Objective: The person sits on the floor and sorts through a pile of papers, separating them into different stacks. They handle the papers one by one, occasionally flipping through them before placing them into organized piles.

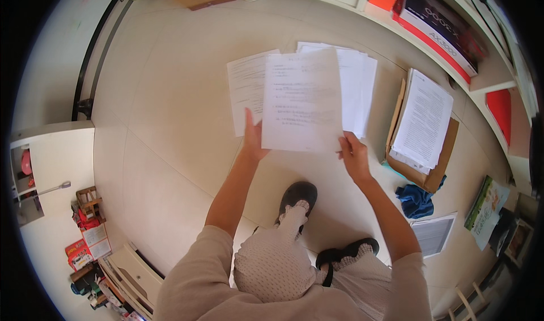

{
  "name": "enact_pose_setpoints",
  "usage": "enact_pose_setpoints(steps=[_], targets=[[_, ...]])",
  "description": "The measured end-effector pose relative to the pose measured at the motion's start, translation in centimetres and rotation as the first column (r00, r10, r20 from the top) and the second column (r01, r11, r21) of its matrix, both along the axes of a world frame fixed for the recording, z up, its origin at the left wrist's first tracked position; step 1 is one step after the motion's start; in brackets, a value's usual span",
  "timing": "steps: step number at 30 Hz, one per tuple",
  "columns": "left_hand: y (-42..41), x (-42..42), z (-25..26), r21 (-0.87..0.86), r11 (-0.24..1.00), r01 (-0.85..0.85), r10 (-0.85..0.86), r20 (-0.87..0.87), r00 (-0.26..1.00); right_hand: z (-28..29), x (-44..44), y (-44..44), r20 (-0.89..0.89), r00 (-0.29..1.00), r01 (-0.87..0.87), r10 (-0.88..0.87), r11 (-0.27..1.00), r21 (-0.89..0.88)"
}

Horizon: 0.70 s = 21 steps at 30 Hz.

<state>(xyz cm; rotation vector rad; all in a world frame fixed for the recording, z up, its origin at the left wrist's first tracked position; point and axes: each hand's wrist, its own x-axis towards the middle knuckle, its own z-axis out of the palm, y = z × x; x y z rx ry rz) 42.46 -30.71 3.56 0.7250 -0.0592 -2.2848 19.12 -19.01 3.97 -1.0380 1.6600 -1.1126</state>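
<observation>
My right hand (355,156) pinches the lower right corner of a printed paper sheet (301,104), raised in front of me above the floor. At the sheet's lower left edge is my left hand (254,141), its thumb standing apart and its fingers hidden behind the paper. Whether more than one sheet is in my hands, I cannot tell. On the floor beyond lie another printed sheet (244,78) to the left and a loose, fanned pile of white papers (359,83) to the right, both partly covered by the raised sheet.
To the right, a paper stack (423,117) lies on an open cardboard box (440,168). Near it are a crumpled blue cloth (416,199) and a grey framed panel (433,234). White shelving (495,76) curves along the right. My dark shoes (299,193) stand on the tiled floor (170,108).
</observation>
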Motion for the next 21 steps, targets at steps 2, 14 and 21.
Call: enact_pose_setpoints(steps=[2,14,21], targets=[[-1.7,3.2,-0.6,-0.052,0.998,0.024,-0.019,0.095,0.995,-1.8,2.2,-2.3,-0.01,1.0,0.017,-0.017,1.0,-0.018],[-5.1,11.9,-11.6,-0.25,0.948,0.198,0.142,0.887,0.438,-6.1,11.3,-8.8,-0.088,0.995,-0.029,0.055,0.962,0.273],[-5.0,12.5,-14.5,-0.179,0.964,0.195,0.142,0.972,0.189,-7.7,9.4,-6.0,0.049,0.995,-0.097,0.085,0.933,0.346]])
